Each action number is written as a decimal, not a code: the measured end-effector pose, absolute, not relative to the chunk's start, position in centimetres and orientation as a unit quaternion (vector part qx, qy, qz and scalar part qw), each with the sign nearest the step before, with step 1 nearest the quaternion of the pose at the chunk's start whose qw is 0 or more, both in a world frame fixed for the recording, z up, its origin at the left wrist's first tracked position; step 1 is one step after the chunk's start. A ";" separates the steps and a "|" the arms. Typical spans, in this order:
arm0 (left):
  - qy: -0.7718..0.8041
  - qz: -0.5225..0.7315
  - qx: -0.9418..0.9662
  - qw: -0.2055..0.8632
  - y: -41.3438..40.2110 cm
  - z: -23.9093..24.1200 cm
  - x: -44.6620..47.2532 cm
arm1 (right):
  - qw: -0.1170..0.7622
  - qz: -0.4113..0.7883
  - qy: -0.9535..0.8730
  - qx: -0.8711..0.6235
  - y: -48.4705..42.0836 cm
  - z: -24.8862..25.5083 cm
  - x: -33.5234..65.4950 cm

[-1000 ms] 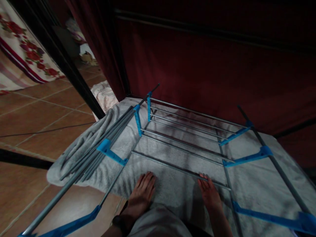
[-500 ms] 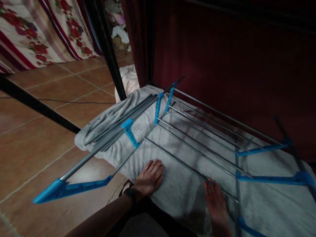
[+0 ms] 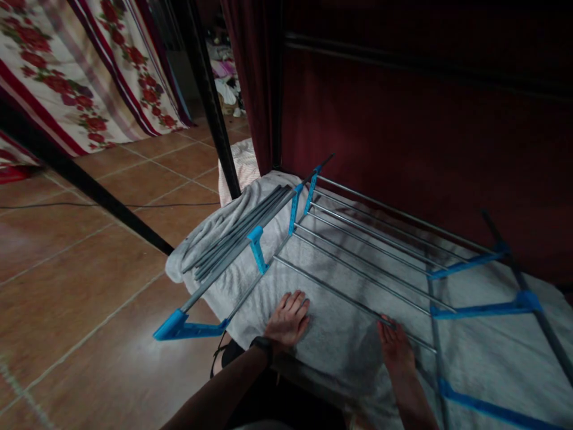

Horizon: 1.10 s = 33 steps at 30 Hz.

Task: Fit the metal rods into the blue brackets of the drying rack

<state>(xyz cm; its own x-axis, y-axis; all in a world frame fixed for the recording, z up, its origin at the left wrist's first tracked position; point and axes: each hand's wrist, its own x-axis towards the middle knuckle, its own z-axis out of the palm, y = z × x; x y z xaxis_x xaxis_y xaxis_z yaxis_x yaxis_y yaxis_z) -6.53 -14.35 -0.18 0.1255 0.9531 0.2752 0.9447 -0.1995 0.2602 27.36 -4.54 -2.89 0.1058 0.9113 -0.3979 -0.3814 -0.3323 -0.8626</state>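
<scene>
A clothes drying rack (image 3: 331,285) with grey metal bars and blue plastic joints lies across a grey blanket (image 3: 340,340). My right hand (image 3: 396,346) is at the rack's nearest long bar, palm turned up, its fingers curled around the bar from below. Flat on the blanket, just short of that bar, rests my left hand (image 3: 290,318) with its fingers stretched out and nothing in it. Several loose grey tubes (image 3: 237,236) lie bundled beside the rack's left end. One blue corner piece (image 3: 172,325) juts out beyond the blanket's edge.
Dark metal posts (image 3: 215,113) frame the blanketed surface on the left. Behind the rack hangs a dark red curtain (image 3: 380,113). A cable (image 3: 179,205) runs over the brown tiled floor (image 3: 111,286). A floral cloth (image 3: 89,77) hangs at the far left.
My view has tilted up slightly and shifted left, so the rack's left end sits further right in the picture. Both hands keep nearly the same places relative to the rack.
</scene>
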 end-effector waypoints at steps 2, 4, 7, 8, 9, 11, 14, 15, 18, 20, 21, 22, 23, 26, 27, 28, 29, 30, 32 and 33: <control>0.626 0.195 0.755 0.009 -14.3 -0.2 -6.6 | 0.552 0.599 -0.217 -0.538 -4.4 -3.2 27.3; 0.621 0.194 0.760 0.002 -14.2 -0.3 -6.8 | 0.573 0.590 -0.184 -0.538 -4.1 -3.7 27.2; 0.614 0.198 0.763 -0.024 -14.1 -0.7 -6.9 | 0.594 0.587 -0.151 -0.528 -3.6 -4.2 26.8; 0.612 0.201 0.764 -0.033 -14.0 -0.8 -7.0 | 0.598 0.590 -0.139 -0.524 -3.4 -4.1 26.6; 0.610 0.204 0.764 -0.042 -14.0 -1.0 -7.0 | 0.602 0.593 -0.126 -0.519 -3.3 -3.9 26.3; 0.606 0.209 0.766 -0.055 -13.9 -1.2 -7.0 | 0.606 0.603 -0.100 -0.509 -3.2 -3.2 25.6; 0.601 0.210 0.768 -0.068 -13.6 -1.4 -7.2 | 0.611 0.608 -0.087 -0.500 -3.2 -1.9 24.6; 0.599 0.208 0.770 -0.070 -13.6 -1.5 -7.3 | 0.616 0.605 -0.086 -0.497 -3.3 -1.5 24.3; 0.588 0.205 0.779 -0.070 -13.3 -1.5 -7.7 | 0.634 0.596 -0.082 -0.486 -3.3 -0.9 23.8; 0.581 0.205 0.785 -0.061 -13.1 -1.5 -7.9 | 0.645 0.591 -0.081 -0.478 -3.3 -0.9 23.6; 0.578 0.205 0.788 -0.056 -13.0 -1.5 -7.9 | 0.649 0.589 -0.080 -0.474 -3.2 -0.9 23.5; 0.576 0.205 0.790 -0.052 -12.9 -1.5 -8.0 | 0.652 0.589 -0.079 -0.471 -3.2 -0.9 23.5; 0.575 0.203 0.791 -0.049 -12.9 -1.5 -8.0 | 0.655 0.588 -0.078 -0.468 -3.1 -0.9 23.4; 0.573 0.193 0.795 -0.048 -12.6 -1.5 -8.1 | 0.660 0.589 -0.079 -0.460 -2.9 -1.0 23.4; 0.572 0.190 0.797 -0.049 -12.6 -1.5 -8.1 | 0.662 0.588 -0.079 -0.458 -2.8 -1.0 23.4; 0.571 0.187 0.798 -0.051 -12.5 -1.6 -8.1 | 0.664 0.587 -0.080 -0.455 -2.7 -1.0 23.4; 0.570 0.186 0.798 -0.053 -12.4 -1.6 -8.0 | 0.667 0.586 -0.082 -0.453 -2.7 -1.1 23.4; 0.570 0.185 0.799 -0.055 -12.4 -1.7 -8.0 | 0.669 0.586 -0.084 -0.450 -2.7 -1.1 23.5; 0.569 0.185 0.799 -0.060 -12.3 -1.8 -8.0 | 0.672 0.586 -0.089 -0.444 -2.6 -1.2 23.5; 0.568 0.183 0.800 -0.063 -12.3 -1.8 -8.0 | 0.674 0.585 -0.093 -0.441 -2.7 -1.3 23.5</control>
